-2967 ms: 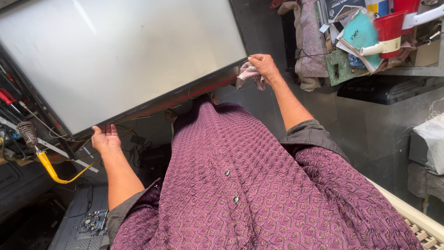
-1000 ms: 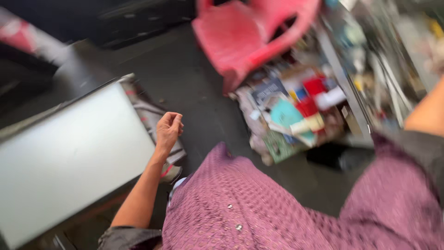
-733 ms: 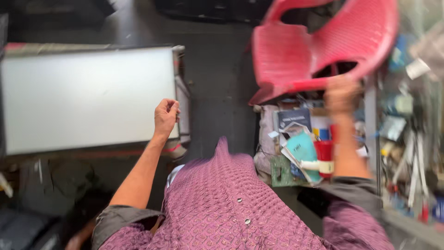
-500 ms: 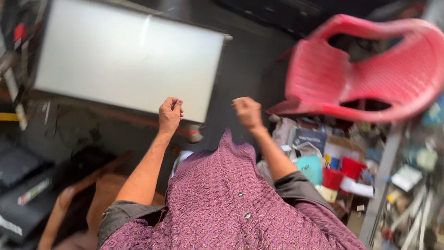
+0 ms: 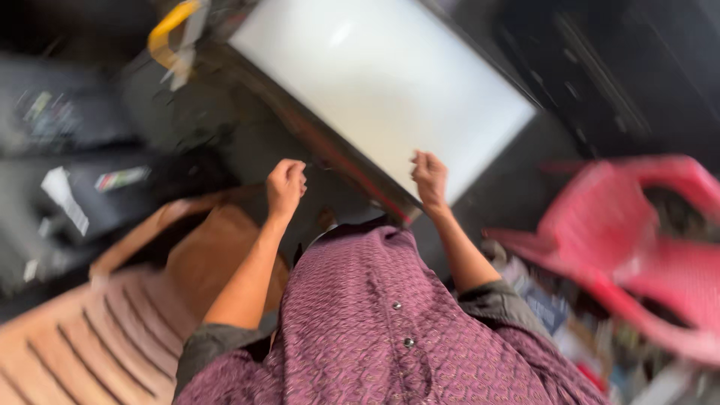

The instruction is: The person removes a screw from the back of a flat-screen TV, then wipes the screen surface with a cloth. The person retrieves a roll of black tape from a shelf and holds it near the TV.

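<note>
A large white flat panel (image 5: 382,97) with a dark frame lies tilted ahead of me, its near edge trimmed in red. My left hand (image 5: 286,185) hovers in a loose fist just short of the panel's near edge, holding nothing I can see. Over the panel's lower corner my right hand (image 5: 429,175) has its fingers curled, touching or almost touching the white surface. The picture is blurred by motion. My purple patterned shirt (image 5: 375,330) fills the bottom.
A red plastic chair (image 5: 637,240) lies tipped at the right. A brown slatted plastic chair (image 5: 112,330) sits at the lower left. A yellow-handled tool (image 5: 169,34) rests near the panel's far left corner. Dark equipment fills the left side.
My view has swung round, so the panel now sits ahead and the red chair has slid to the right. My right hand came off the chair and moved onto the panel's corner.
</note>
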Tool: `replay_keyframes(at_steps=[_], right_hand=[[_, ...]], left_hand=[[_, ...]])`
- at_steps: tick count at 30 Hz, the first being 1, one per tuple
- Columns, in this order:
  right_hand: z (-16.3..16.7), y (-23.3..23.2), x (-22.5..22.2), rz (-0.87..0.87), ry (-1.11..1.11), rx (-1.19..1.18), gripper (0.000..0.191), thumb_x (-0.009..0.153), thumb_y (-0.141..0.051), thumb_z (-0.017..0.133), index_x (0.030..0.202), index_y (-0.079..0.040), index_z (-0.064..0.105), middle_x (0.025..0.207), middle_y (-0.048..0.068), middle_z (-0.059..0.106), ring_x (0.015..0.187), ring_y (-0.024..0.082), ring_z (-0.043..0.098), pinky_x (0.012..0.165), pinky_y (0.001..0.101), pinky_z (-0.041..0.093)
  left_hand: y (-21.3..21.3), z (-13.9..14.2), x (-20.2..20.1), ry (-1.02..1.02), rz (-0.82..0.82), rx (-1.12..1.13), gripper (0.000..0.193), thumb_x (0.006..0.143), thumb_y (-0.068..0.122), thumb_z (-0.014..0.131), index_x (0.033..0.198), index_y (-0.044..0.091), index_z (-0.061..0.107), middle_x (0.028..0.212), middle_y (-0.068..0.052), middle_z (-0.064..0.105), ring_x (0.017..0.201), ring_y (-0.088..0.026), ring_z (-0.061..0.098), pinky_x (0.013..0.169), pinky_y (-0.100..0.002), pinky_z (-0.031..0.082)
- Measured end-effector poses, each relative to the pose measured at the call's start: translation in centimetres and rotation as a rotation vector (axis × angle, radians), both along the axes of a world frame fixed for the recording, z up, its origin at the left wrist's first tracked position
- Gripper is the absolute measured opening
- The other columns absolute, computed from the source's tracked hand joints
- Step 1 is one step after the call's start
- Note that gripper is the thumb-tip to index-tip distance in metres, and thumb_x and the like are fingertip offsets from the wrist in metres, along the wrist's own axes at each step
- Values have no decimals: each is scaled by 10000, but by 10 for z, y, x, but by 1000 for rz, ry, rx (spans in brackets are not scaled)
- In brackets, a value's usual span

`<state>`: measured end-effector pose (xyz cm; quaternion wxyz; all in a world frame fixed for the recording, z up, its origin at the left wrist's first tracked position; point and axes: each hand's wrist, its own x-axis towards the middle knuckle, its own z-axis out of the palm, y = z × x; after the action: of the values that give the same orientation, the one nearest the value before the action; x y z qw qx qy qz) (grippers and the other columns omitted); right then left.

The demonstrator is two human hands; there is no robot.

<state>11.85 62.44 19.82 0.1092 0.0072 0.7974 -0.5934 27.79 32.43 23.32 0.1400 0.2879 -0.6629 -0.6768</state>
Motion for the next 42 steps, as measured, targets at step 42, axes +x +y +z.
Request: replay_keyframes(at_steps=[42], right_hand=[[318, -786, 556, 2212, 946, -696, 223, 979, -202, 717, 947, 17, 738, 736, 161, 714, 600, 221, 665, 577, 355, 526]], left_hand=[[-174, 265, 573, -578, 1765, -941, 237, 994, 216, 677, 1146, 36, 658, 1097, -143, 707, 872, -284, 706, 732, -396, 565]])
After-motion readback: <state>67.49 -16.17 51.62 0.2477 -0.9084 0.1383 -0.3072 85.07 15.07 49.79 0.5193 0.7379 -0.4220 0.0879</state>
